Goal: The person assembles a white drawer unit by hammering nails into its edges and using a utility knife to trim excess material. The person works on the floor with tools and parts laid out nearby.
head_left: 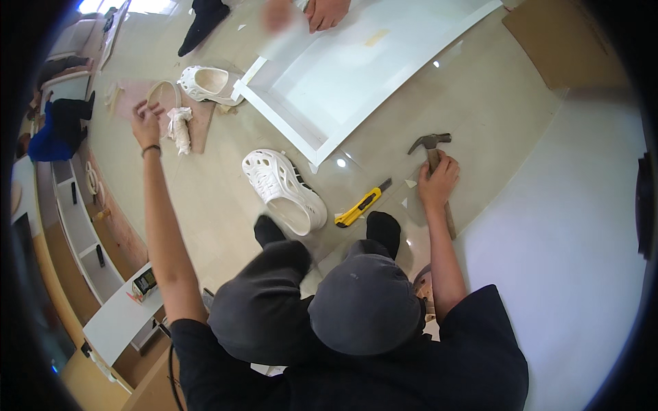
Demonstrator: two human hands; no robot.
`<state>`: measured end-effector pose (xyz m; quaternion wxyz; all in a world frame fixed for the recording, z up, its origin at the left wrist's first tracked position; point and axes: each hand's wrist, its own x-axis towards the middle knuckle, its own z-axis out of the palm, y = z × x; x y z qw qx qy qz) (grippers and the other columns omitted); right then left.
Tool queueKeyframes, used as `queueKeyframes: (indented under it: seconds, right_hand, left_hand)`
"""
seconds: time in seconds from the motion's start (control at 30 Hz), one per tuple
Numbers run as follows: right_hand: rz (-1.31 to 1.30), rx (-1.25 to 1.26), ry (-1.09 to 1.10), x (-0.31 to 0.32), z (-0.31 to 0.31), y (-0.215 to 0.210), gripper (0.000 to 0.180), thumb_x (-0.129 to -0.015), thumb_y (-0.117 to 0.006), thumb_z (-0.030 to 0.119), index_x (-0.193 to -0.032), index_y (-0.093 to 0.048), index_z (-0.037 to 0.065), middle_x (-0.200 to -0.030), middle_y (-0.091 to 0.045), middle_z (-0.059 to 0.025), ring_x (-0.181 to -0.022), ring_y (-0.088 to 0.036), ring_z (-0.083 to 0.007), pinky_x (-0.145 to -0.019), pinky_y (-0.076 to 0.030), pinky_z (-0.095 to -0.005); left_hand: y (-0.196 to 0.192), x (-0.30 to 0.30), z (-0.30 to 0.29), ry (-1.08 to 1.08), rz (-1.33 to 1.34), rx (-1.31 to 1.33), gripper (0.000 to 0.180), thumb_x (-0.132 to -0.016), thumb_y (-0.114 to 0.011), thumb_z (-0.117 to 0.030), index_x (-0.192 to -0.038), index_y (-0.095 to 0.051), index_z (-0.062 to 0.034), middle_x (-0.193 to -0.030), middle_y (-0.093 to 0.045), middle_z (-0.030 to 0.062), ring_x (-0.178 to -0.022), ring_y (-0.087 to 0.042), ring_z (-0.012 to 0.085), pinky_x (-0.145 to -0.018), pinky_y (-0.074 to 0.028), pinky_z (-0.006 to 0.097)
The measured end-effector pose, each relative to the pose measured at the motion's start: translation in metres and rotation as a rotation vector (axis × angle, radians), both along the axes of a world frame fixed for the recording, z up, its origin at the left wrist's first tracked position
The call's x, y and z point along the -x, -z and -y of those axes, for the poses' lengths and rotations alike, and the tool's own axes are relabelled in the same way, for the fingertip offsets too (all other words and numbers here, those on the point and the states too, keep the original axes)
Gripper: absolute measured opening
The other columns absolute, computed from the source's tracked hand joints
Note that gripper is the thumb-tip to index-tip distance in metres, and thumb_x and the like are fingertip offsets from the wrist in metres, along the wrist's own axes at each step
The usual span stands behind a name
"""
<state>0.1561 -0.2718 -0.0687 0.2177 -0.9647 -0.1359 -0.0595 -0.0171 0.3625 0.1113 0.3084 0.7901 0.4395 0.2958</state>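
On the right, my right hand point(439, 181) is closed round the wooden handle of a claw hammer point(430, 142), just below its metal head. The handle's lower end shows beneath my palm. My left arm stretches far out to the left. At its end my left hand point(146, 125) is open, fingers apart, beside a pale ring-shaped roll point(164, 94) that looks like tape. A crumpled white wad point(180, 129) lies right next to it. Between my two hands a yellow utility knife point(363, 207) lies on the floor with its dark tip pointing up and right.
White clogs point(284, 188) point(208, 83) sit on the tiled floor. Ahead is a white shallow frame point(356, 79), with another person's hands point(325, 14) at its far side. Cardboard point(565, 44) stands far right, and a white panel point(562, 226) lies on my right. White scraps dot the floor.
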Motion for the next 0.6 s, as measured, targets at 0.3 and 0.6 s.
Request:
queueKeyframes:
  seconds: [0.3,0.6]
  right_hand:
    - [-0.852,-0.591,-0.129,0.055,-0.121,-0.060,0.045,-0.092,-0.069,0.044,-0.100,-0.056,0.001,-0.080,-0.064,-0.0088,-0.071,-0.064,-0.0254,-0.066,-0.051,-0.0372]
    - [-0.863,-0.700,-0.122,0.074,-0.179,-0.082,0.063,-0.091,-0.072,0.042,-0.120,-0.038,-0.003,-0.092,-0.067,-0.0169,-0.076,-0.071,-0.0235,-0.064,-0.056,-0.0335]
  left_hand:
    - [0.039,-0.073,0.041,0.435,-0.294,0.186,0.039,-0.104,-0.050,-0.035,-0.119,-0.061,-0.0011,-0.104,-0.070,0.0088,-0.093,-0.066,0.0158,-0.081,-0.051,0.031]
    - [0.079,-0.104,0.085,0.717,-0.385,0.508,0.041,-0.097,-0.063,-0.038,-0.115,-0.064,-0.0010,-0.100,-0.067,0.0062,-0.089,-0.061,0.0132,-0.076,-0.050,0.027]
